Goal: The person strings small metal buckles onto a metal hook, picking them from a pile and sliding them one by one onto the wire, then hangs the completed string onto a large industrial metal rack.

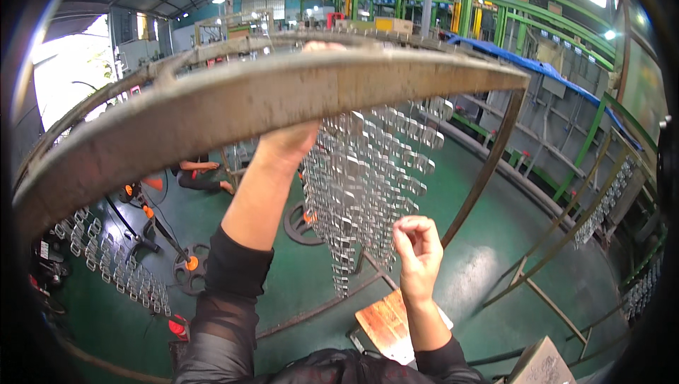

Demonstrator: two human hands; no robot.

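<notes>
Many small silvery metal clips (353, 172) hang in long strands below a brown metal frame bar (283, 90). My left hand (291, 138) reaches up behind this bar, in front of the strands' upper left end. The bar covers most of its fingers, and only a bit of skin shows above the bar's top edge. What it holds, if anything, is hidden. Lower down, my right hand (420, 253) is raised just right of the strands, its fingers curled and thumb and fingertips together. Whatever may be between them is too small to make out.
A wooden-topped stool (385, 320) stands below my right hand. More clip strands (117, 271) hang at the left, and another rack (559, 264) stands at the right. A black-and-orange wheeled base (191, 264) and a seated person (201, 175) are farther left.
</notes>
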